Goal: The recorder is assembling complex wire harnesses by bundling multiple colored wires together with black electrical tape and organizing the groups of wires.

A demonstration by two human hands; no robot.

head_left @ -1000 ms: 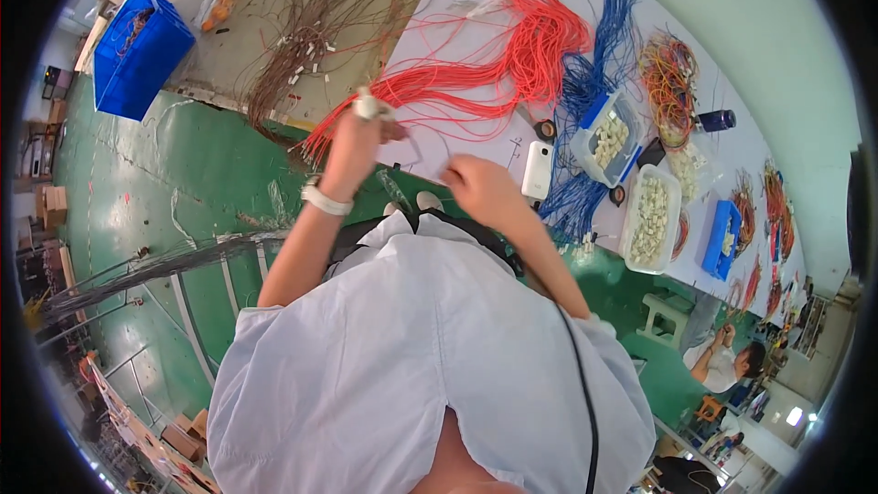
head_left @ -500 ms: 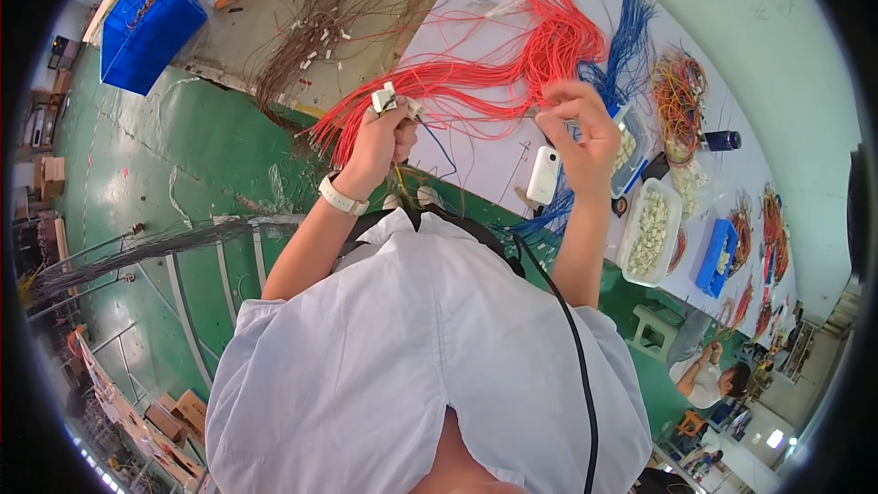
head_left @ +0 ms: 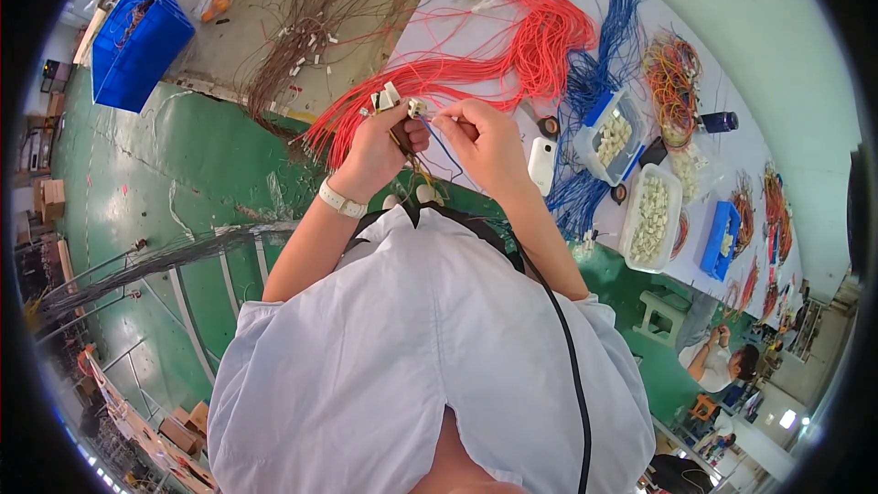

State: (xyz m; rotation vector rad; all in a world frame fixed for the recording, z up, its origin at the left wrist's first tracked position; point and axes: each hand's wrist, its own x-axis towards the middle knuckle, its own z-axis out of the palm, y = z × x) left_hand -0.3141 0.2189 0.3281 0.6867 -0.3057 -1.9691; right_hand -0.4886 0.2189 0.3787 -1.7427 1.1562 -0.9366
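My left hand (head_left: 373,151) is closed round a small bunch of white plastic connectors (head_left: 390,94) with wires hanging from it. A blue wire (head_left: 445,148) loops down from the bunch. Close beside the connectors, my right hand (head_left: 491,144) is pinched, its fingertips almost at the right-hand connector; what lies between them is too small to make out. Behind both hands, a thick bundle of red wires (head_left: 549,37) stretches across the table, its loose ends fanned out past the near edge.
To the right are a white power bank (head_left: 541,165), blue wires (head_left: 576,192), a clear box (head_left: 585,148) and a white tub (head_left: 629,252) of connectors. Brown wires (head_left: 302,32) lie at far left near a blue crate (head_left: 110,82). A metal rack (head_left: 183,306) stands left; a person (head_left: 722,361) sits far right.
My right hand has come left and down from above the table, its fingers closing to a pinch beside the connectors. My left hand keeps its hold in nearly the same place.
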